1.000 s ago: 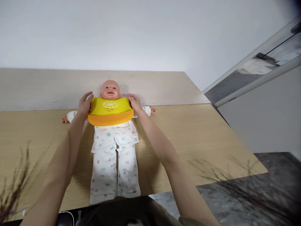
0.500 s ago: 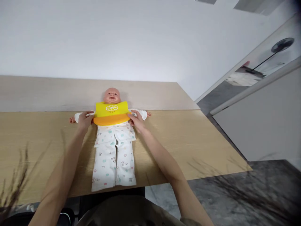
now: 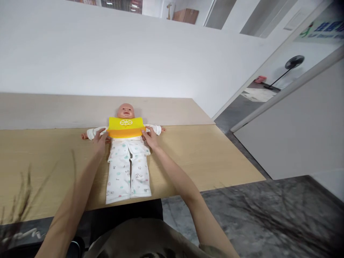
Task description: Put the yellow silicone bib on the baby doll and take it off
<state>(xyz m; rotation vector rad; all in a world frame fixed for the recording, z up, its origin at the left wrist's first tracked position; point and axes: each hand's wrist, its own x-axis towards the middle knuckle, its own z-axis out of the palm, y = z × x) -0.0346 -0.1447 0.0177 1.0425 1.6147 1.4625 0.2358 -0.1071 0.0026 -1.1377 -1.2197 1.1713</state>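
Baby doll supine, trouser cuffs near front edge of tabletop. Left hand, right hand pinching opposite ends of lemon-print bib, at orange pocket.

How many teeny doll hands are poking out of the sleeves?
2. One doll hand lies farther out past the person's left hand; the other doll hand lies past the right hand. Neither is fully hidden.
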